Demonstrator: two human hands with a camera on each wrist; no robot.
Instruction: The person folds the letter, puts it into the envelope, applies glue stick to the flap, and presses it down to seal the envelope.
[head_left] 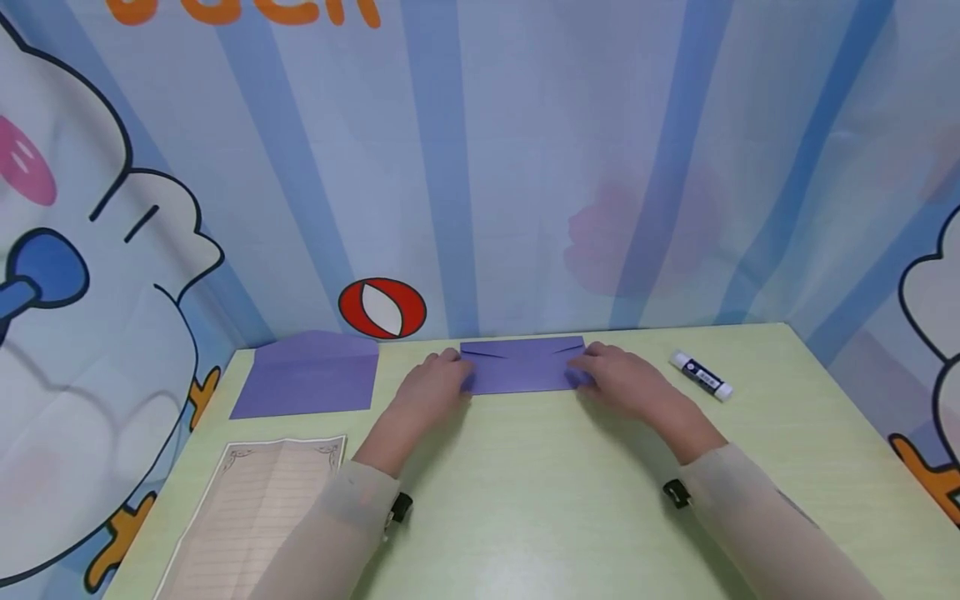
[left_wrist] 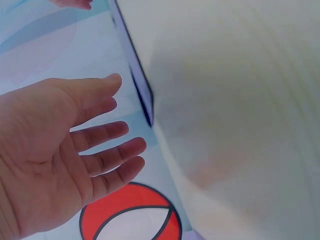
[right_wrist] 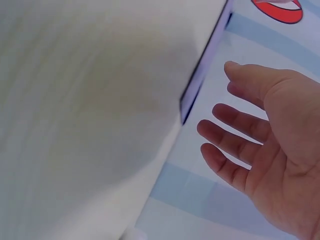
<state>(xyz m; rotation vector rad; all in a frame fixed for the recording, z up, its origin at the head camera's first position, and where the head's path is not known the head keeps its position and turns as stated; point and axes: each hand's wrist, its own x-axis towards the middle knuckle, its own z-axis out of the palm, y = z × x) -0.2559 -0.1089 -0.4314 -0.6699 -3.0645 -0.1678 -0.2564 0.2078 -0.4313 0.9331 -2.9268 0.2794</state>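
Note:
A purple envelope [head_left: 522,367], showing two short slanted slits or fold lines near its top corners, lies flat at the back of the table. At its left end is my left hand [head_left: 435,383], and at its right end my right hand [head_left: 626,379]. In the left wrist view the left hand [left_wrist: 65,150] has loosely bent, spread fingers beside the envelope's thin edge [left_wrist: 137,75]. The right wrist view shows much the same: the right hand [right_wrist: 280,140] is relaxed near the envelope's edge [right_wrist: 202,70]. Contact with the envelope is hard to confirm.
Another purple envelope [head_left: 307,379], its flap raised, lies at the back left. In front of it is a lined, bordered sheet of letter paper [head_left: 255,500], partly under the left sleeve. A glue stick [head_left: 702,376] lies at the right. A printed curtain [head_left: 525,167] hangs behind the table.

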